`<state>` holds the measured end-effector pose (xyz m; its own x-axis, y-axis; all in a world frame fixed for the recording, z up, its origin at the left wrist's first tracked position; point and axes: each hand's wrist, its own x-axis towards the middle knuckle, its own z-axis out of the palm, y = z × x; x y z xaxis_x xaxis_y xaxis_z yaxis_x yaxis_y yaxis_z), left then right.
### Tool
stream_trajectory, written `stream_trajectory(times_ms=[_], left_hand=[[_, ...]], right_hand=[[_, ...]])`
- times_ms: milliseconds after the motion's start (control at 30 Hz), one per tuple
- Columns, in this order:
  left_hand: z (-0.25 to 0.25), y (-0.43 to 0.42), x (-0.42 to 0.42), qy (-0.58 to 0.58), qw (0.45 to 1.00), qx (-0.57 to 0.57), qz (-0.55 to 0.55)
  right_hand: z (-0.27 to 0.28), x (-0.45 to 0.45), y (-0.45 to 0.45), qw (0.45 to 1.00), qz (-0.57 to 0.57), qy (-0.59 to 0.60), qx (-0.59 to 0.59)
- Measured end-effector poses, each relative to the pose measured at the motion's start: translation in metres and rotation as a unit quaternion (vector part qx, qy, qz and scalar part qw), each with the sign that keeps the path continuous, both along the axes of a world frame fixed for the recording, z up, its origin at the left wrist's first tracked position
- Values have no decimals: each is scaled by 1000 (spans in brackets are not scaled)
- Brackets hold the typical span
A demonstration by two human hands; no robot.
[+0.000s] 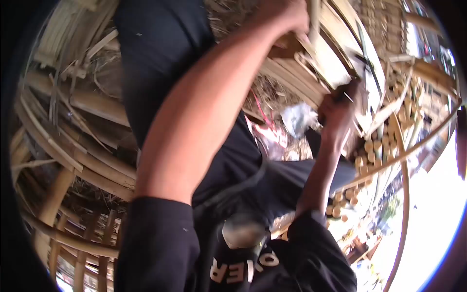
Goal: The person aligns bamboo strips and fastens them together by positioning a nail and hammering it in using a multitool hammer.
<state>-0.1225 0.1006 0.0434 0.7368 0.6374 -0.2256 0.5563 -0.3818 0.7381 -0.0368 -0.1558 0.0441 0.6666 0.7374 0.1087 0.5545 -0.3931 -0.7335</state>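
Nearest, I log one black shirt [262, 194], pale letters on its front, and one dark trouser leg [160, 53]. Item: left hand [290, 18], at the upper edge of my view, fingers bent in against a pale strip [315, 19], seemingly bamboo; whether they close round it I cannot tell. Item: right hand [340, 109], fingers curled firmly round a dark tool [346, 95], its far end blurred. The strip lies at the left hand, beside broad split pieces [335, 53] that slant down towards the right hand. Handling, in my judgement: strip light, springy along its length, stiff across, smooth-faced, sharp at the edges, liable to split along the grain; best taken by the flat faces, well away from the tool. Beyond and below: one crumpled plastic bag [296, 119], pink and white wrapping [271, 136] near it, loose shavings [275, 90]. To my left, curved poles [97, 107]. Farther off, a stack of cut poles [372, 151], ends facing me, and glaring ground [433, 214], detail lost.
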Motion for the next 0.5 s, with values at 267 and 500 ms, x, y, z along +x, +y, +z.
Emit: stream_trajectory(times_ms=[267, 500], left_hand=[[5, -19, 6, 82, 996, -6, -45], [30, -17, 7, 57, 993, -68, -80]], right_hand=[[-15, -15, 8, 975, -137, 158, 76], [-4, -18, 13, 936, -191, 266, -129]])
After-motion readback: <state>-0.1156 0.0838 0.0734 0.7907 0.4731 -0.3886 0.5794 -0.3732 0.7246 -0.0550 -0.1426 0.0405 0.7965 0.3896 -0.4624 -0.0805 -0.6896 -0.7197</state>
